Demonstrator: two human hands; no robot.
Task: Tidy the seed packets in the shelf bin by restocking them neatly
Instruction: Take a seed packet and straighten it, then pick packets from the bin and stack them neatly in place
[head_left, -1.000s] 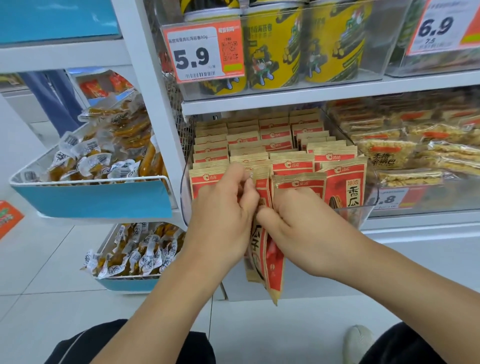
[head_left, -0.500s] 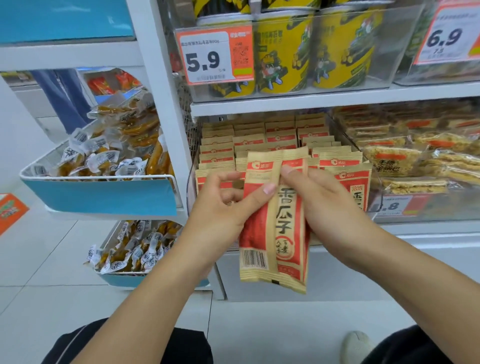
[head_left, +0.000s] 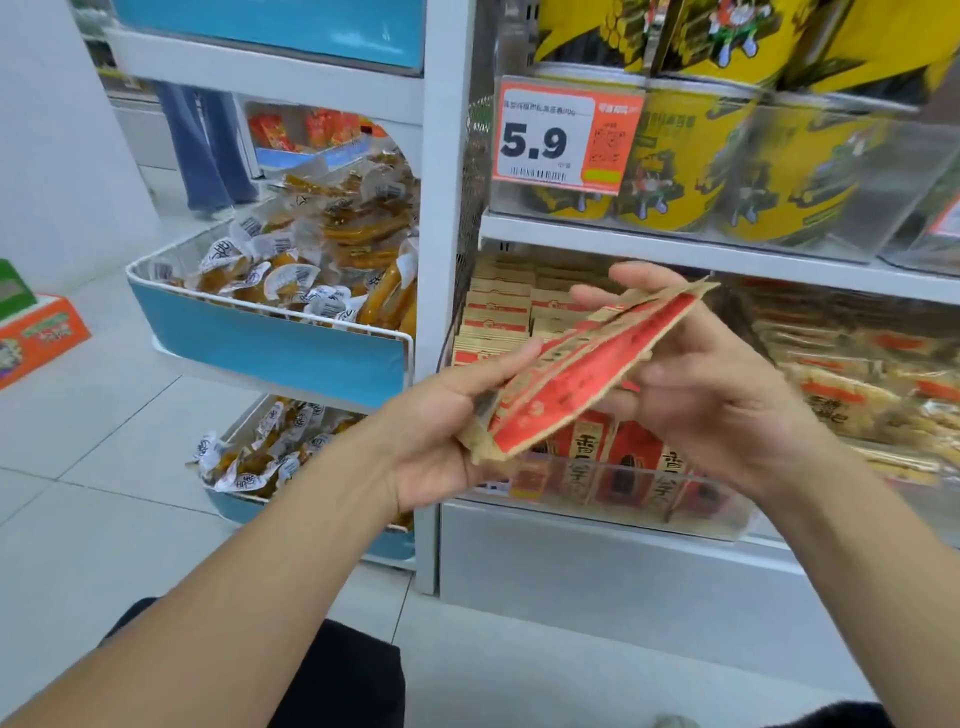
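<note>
Your left hand (head_left: 441, 431) and right hand (head_left: 711, 395) pinch tan-and-red paper seed packets (head_left: 582, 371), long axis tilted up-right, before the clear plastic shelf bin (head_left: 623, 499); orange tag (head_left: 569, 136) above reads 5.9.

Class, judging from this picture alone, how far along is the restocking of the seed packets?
Done: rows of packets stand upright in the bin. In hand: left hand and right hand hold loose packets tilted before the shelf. Left: slotting these into the bin.
</note>
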